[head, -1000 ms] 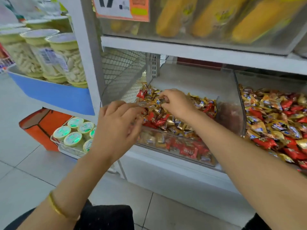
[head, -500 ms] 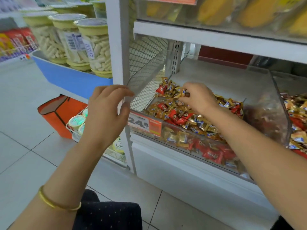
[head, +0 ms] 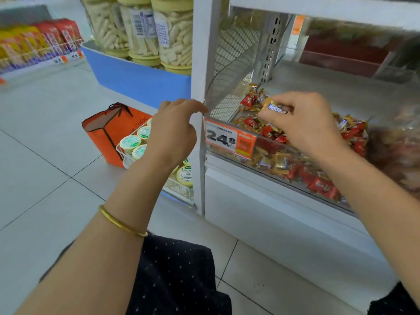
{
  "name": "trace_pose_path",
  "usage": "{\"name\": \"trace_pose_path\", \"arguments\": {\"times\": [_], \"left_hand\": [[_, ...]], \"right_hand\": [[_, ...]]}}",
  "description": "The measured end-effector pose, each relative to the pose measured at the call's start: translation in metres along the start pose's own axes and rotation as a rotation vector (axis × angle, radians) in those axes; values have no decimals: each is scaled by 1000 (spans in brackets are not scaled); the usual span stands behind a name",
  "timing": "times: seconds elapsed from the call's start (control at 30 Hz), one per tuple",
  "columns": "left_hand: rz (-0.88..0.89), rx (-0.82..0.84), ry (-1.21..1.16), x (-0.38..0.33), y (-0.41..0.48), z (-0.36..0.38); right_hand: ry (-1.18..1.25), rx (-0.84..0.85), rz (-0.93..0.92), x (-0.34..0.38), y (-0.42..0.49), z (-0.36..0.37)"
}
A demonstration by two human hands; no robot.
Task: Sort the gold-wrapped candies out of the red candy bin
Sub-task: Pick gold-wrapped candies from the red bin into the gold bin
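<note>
- Right hand [head: 304, 125]: thumb and fingertips pinch one gold-wrapped candy [head: 273, 108], held just above the heap at the left end of the candy bin [head: 284, 163].
- Candy bin: clear front wall, with red and gold pieces mixed inside. Its right end is blurred and partly behind the right forearm, so the contents there are not legible.
- Left hand [head: 172, 130]: fingers curled, back toward the viewer, beside the white shelf upright [head: 197, 64]. The palm is hidden, so I cannot tell whether it holds anything.
- Price tag [head: 229, 138]: large digits are readable, small print is not.
- Upper shelf: cut off by the frame.
</note>
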State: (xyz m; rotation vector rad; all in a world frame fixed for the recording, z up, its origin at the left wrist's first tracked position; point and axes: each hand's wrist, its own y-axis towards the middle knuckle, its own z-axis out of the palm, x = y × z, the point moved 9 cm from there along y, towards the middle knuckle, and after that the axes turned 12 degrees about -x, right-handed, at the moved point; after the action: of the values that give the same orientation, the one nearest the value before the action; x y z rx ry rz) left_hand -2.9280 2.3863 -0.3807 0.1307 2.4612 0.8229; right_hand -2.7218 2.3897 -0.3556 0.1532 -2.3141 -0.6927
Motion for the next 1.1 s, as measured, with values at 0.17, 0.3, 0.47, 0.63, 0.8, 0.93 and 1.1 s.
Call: {"name": "trace_pose_path", "arguments": {"times": [0.17, 0.3, 0.47, 0.63, 0.8, 0.93, 1.1], "left_hand": [[-18, -1, -23, 5, 1, -4], [-55, 10, -33, 10, -2, -6], [-53, 30, -84, 13, -4, -6], [-46, 26, -104, 12, -5, -9], [-45, 16, -102, 5, -6, -11], [-25, -8, -136, -10, -2, -10], [-5, -32, -220, -38, 10, 9]], "right_hand": [[98, 128, 26, 17, -33, 29], [243, 145, 193, 5, -56, 53], [403, 143, 253, 13, -66, 65], [496, 84, 231, 18, -68, 65], [520, 79, 242, 17, -68, 64], [540, 99, 238, 19, -66, 59], [409, 7, 195, -2, -33, 13]]}}
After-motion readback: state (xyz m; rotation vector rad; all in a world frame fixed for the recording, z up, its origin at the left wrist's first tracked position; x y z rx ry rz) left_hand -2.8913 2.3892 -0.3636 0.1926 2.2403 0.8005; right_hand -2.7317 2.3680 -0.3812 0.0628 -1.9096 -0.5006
